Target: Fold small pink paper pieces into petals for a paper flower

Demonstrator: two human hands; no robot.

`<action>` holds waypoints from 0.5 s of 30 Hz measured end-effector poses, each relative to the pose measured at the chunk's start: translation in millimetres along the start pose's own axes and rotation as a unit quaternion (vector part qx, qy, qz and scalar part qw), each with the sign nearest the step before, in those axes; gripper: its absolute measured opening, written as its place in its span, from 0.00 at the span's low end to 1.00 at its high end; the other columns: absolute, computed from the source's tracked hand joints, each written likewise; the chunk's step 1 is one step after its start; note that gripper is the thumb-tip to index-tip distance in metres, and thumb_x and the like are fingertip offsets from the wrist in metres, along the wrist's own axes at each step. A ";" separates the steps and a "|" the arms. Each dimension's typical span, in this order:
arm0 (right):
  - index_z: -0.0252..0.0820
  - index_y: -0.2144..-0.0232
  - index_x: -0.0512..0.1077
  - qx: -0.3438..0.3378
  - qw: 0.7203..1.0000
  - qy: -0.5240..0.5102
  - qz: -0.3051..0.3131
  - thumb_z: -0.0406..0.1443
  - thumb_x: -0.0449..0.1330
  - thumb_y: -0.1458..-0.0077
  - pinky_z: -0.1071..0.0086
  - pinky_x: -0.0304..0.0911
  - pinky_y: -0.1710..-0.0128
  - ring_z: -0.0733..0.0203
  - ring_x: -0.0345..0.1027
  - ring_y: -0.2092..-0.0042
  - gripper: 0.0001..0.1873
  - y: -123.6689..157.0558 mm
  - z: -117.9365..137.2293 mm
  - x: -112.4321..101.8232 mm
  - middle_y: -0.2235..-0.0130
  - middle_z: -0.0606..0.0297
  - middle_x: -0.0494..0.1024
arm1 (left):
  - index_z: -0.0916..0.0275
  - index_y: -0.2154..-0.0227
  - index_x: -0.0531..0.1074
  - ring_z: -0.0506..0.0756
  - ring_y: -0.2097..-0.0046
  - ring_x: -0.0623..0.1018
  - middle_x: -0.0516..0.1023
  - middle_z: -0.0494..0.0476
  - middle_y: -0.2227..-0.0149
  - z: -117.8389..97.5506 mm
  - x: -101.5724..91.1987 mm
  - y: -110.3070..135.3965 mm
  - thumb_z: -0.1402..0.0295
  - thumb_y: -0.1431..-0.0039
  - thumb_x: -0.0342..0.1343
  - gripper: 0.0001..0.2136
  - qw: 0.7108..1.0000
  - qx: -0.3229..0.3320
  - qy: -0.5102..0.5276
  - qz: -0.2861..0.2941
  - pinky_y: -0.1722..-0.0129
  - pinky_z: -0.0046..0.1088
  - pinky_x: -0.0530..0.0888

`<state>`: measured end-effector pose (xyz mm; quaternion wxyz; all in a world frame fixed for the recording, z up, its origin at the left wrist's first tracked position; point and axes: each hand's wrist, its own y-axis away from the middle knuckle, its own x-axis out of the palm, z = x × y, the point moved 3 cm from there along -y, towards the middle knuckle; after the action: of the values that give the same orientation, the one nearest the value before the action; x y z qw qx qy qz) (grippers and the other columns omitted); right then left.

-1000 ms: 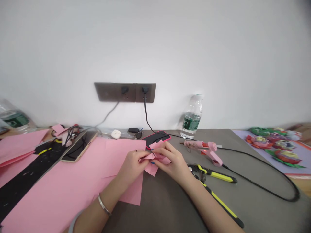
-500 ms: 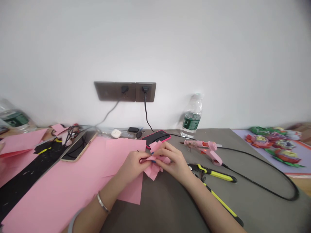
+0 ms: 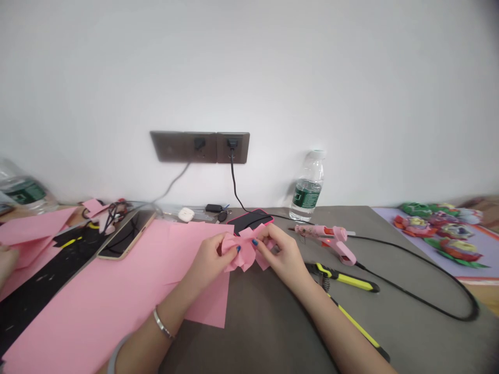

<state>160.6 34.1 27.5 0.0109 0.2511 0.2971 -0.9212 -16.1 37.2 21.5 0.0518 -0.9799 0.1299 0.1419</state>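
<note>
Hands: left hand [image 3: 210, 262] and right hand [image 3: 283, 254], both pinching one folded pink paper piece [image 3: 245, 253], held between them just above the grey tabletop [image 3: 273, 322].
Left fingers grip its left side, right fingers its right side. Large pink sheet [image 3: 117, 291] lies under the left wrist. Pink glue gun [image 3: 331, 240] and yellow-handled pliers [image 3: 345, 283] lie near the right hand. Phone in pink case [image 3: 249, 220] lies just behind the paper piece.

I'm just seeing a plain white wall [image 3: 351, 78], dark outlet panel [image 3: 199, 147] on it, grey table [image 3: 273, 332] below, soft even light.
</note>
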 end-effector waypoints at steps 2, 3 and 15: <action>0.43 0.75 0.64 0.017 1.000 -0.003 -0.011 0.35 0.56 0.41 0.71 0.57 0.73 0.64 0.59 0.73 0.11 0.1 -2.9 0.3 0.75 0.68 0.66 | 0.63 0.79 0.63 0.48 0.76 0.65 0.64 0.46 0.79 0.2 0.2 0.5 0.70 0.47 0.53 0.07 1.000 -0.010 0.003 -0.010 0.76 0.22 0.61; 0.43 0.75 0.64 0.020 1.000 -0.005 -0.015 0.35 0.56 0.41 0.71 0.57 0.73 0.64 0.59 0.74 0.10 0.2 -3.4 0.1 0.75 0.68 0.66 | 0.63 0.79 0.62 0.48 0.76 0.64 0.63 0.46 0.79 0.5 0.9 0.8 0.70 0.48 0.53 0.08 1.000 -0.014 0.007 -0.008 0.77 0.22 0.60; 0.41 0.72 0.69 0.155 0.968 -0.170 0.104 0.48 0.57 0.43 0.73 0.54 0.81 0.67 0.59 0.81 0.16 4.3 -4.8 12.4 0.79 0.71 0.67 | 0.65 0.64 0.75 0.52 0.70 0.72 0.73 0.52 0.72 5.2 -3.4 -0.5 0.67 0.43 0.52 0.09 0.999 0.011 0.013 -0.034 0.71 0.25 0.69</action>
<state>152.7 34.9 16.0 0.1183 0.1189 0.1167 -0.9789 -20.4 39.3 17.6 0.0660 -0.9849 0.0986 0.1261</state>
